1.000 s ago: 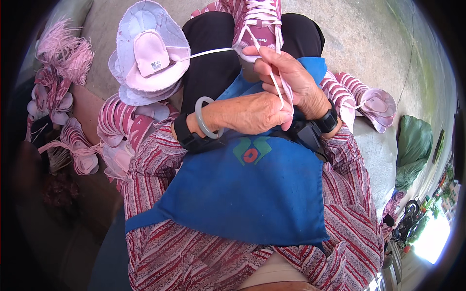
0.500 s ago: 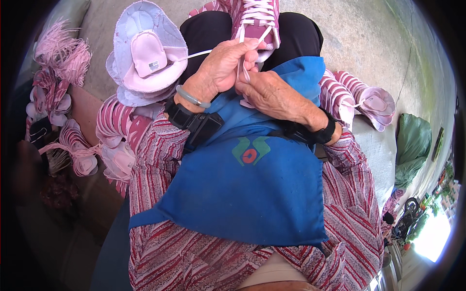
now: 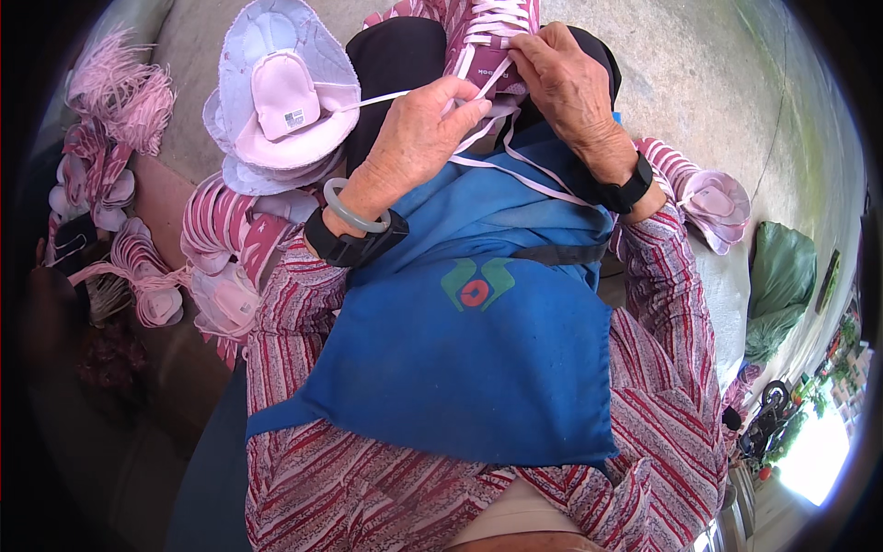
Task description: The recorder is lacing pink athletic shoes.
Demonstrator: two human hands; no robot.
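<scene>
A pink and maroon shoe upper [image 3: 489, 66] with white lacing lies across my dark-trousered knees at the top. My left hand [image 3: 418, 133] pinches a pale shoelace [image 3: 495, 75], its thumb and forefinger closed on the strand below the tongue. At the right-hand eyelet edge, the fingertips of my right hand [image 3: 572, 87] are pressed together where that strand meets the upper; exactly what lies between them is partly hidden. A loose lace end [image 3: 529, 175] trails over my blue apron [image 3: 460, 377] toward my right wrist.
To the left rests a stack of pale uppers [image 3: 287, 97], joined by a white lace. Rows of pink uppers [image 3: 216, 225] and a bundle of pink laces [image 3: 120, 92] lie farther left. More nested uppers [image 3: 713, 202] and a green bag [image 3: 782, 285] are at right.
My hands were close together over the lace below the upper. Now my right hand has moved up and right to the eyelet edge, and the loose lace has spread across the apron.
</scene>
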